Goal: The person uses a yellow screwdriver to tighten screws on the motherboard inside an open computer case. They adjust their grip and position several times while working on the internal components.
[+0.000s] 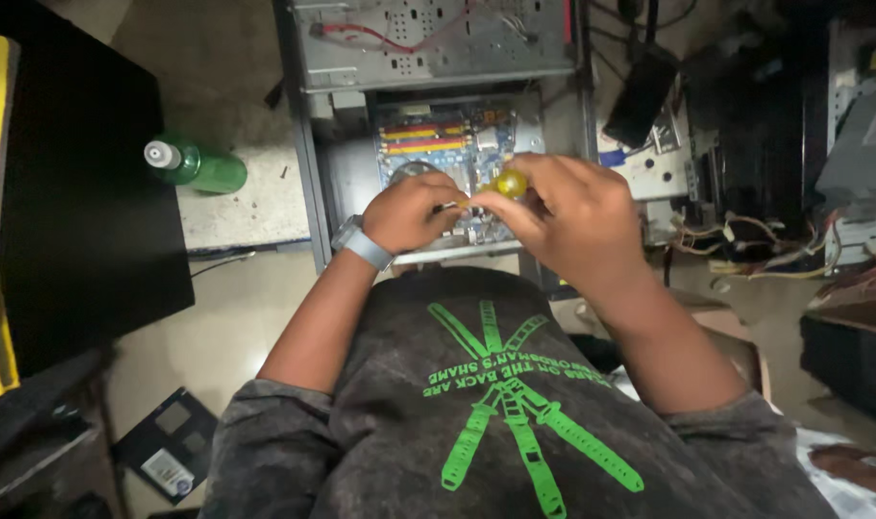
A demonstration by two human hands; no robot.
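**Both hands pinch a small yellow-handled tool above the open computer case**

Head view: my right hand (563,216) closes its fingers on the yellow knob (511,183) of a small screwdriver, apparently to turn it. My left hand (414,211), fingers curled, grips the shaft end. Both hover over the motherboard (438,144), hiding its lower half. A green bottle (199,168) lies at nine o'clock, loose cables (745,240) at three.

Computer case (313,192), green bottle (202,168) on floor (217,327)
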